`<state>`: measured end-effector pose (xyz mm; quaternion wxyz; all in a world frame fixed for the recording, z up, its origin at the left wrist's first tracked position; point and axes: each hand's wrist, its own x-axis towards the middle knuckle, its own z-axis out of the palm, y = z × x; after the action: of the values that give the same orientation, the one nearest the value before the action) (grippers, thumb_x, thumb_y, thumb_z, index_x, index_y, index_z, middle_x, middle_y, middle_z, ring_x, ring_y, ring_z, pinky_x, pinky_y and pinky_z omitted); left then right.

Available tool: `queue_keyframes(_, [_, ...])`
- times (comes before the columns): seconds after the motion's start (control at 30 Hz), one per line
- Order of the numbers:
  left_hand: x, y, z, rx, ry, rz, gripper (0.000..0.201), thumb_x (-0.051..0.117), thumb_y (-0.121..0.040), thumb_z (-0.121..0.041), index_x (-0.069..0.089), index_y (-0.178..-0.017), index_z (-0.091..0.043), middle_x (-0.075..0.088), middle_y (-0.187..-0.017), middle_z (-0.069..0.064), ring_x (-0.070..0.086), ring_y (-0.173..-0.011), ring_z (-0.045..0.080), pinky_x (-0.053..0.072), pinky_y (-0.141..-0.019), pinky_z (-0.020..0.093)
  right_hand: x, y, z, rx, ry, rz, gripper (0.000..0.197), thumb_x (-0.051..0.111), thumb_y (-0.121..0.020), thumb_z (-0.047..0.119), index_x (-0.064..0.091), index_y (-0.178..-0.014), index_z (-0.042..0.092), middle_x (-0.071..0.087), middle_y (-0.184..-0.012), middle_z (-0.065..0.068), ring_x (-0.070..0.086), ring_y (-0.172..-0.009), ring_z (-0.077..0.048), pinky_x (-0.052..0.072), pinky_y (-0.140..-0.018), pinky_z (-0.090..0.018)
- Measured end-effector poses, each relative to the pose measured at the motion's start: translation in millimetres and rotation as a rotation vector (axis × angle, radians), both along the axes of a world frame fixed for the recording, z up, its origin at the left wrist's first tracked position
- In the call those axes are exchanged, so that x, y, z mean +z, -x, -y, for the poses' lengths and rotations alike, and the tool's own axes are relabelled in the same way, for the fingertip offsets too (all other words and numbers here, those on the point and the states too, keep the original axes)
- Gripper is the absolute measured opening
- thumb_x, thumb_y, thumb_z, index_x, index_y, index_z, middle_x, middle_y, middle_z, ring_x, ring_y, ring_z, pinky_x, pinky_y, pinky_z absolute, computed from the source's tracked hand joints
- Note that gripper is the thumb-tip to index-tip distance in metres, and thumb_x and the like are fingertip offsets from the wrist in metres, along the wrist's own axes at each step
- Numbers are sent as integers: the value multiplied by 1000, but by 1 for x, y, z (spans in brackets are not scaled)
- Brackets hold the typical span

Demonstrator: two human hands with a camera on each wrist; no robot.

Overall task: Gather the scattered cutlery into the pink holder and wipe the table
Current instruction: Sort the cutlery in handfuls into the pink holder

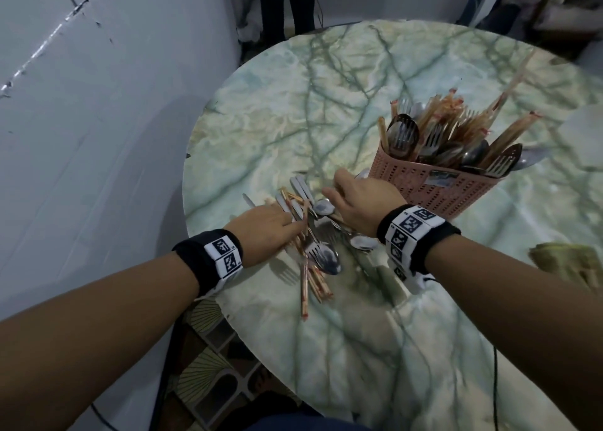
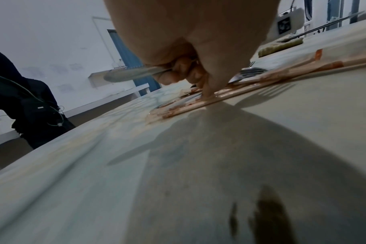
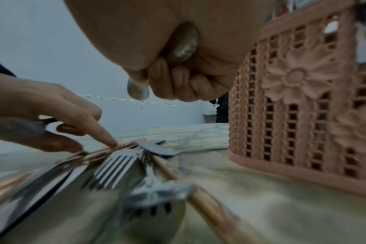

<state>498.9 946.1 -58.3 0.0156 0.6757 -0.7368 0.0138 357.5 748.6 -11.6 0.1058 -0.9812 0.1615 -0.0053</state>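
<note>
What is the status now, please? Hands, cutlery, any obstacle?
Left hand grips a metal handle, fingertip on chopsticks. Right hand holds spoons. Loose cutlery pile on table; pink holder nearly full. Nothing blocking.

Hidden under the left hand and right hand in the head view: the middle of the cutlery pile near the table's left edge. Too tangled to count.

Hard to name in the left wrist view: a flat metal handle gripped in curled fingers, its other end lost in the palm.

Smeared by blur near the right wrist camera: forks and chopsticks. Cut off by the right edge there: the pink holder.

Only partly seen in the right fist: a shiny spoon.

Cut off at the table's right edge: a yellowish cloth.
</note>
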Motion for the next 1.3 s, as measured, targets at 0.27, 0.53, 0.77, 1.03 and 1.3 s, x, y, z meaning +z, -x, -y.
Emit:
queue_keyframes(0.27, [2,-4,21,-1,69,-10,9,60,-82,-11,66,-89,-10,59,-84,11,55,-75,27,43,-61,35,-24,30,4,-106,-198,-163,40,57,-94,9,41,-129,21,57,-121,-7,63,-94,-30,56,-80,-44])
queue_keyframes(0.53, [6,-16,10,-108,148,138,19,61,-87,-4,61,-104,-13,56,-101,7,39,-82,23,40,-66,38,-31,44,8,-144,-216,-221,16,56,-99,32,57,-111,21,64,-98,-2,61,-89,-24,46,-71,-32])
queue_keyframes(0.77, [14,-9,-25,-169,32,119,20,49,-93,-28,61,-105,-19,59,-75,-3,41,-73,19,38,-68,36,-24,31,7,-164,-290,-106,18,58,-96,37,65,-111,29,64,-95,6,61,-86,-18,52,-78,-32])
queue_keyframes(1.03, [6,-3,-26,-245,22,209,34,80,-80,-13,69,-112,-20,59,-67,-6,38,-71,19,39,-70,34,-20,10,9,-155,-192,-199,56,53,-99,29,34,-152,29,69,-119,-11,66,-101,-31,57,-84,-43])
queue_keyframes(1.3, [14,7,-19,-243,100,289,16,64,-91,-6,65,-101,-19,58,-89,1,47,-84,21,39,-83,36,-18,0,7,-143,-117,-274,28,52,-99,25,51,-126,31,65,-108,-8,56,-82,-25,47,-70,-35])
